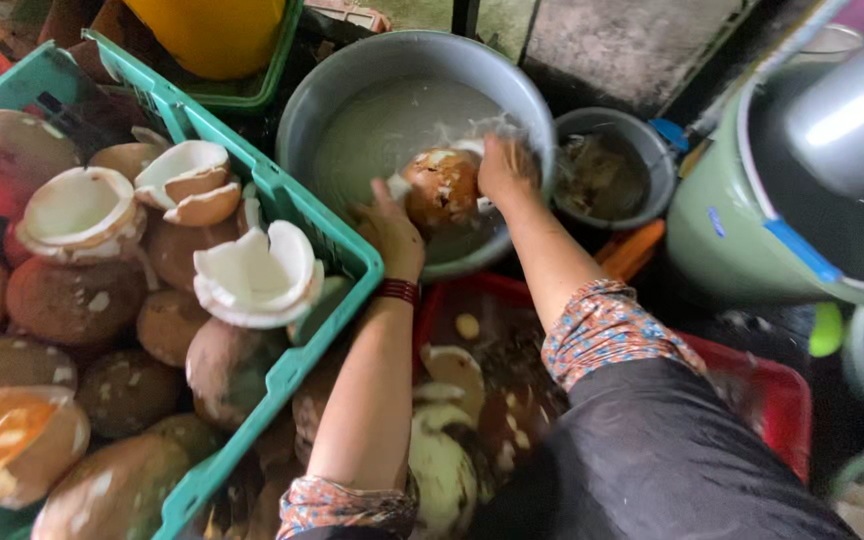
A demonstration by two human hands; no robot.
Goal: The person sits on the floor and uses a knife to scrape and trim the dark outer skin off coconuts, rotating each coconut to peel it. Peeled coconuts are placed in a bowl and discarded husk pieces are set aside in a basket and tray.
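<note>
Both your left hand and right hand clasp one coconut over the grey basin; many whole ones wait in the green crate at 9 o'clock.

left hand and right hand extended forward, fingers curled

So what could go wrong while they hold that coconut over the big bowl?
The coconut looks wet and is held by both the left hand and right hand above the cloudy liquid in the grey basin, so it might slip and splash. The basin seems to sit on the edge of the red crate, so pushing on it could tip it.
</note>
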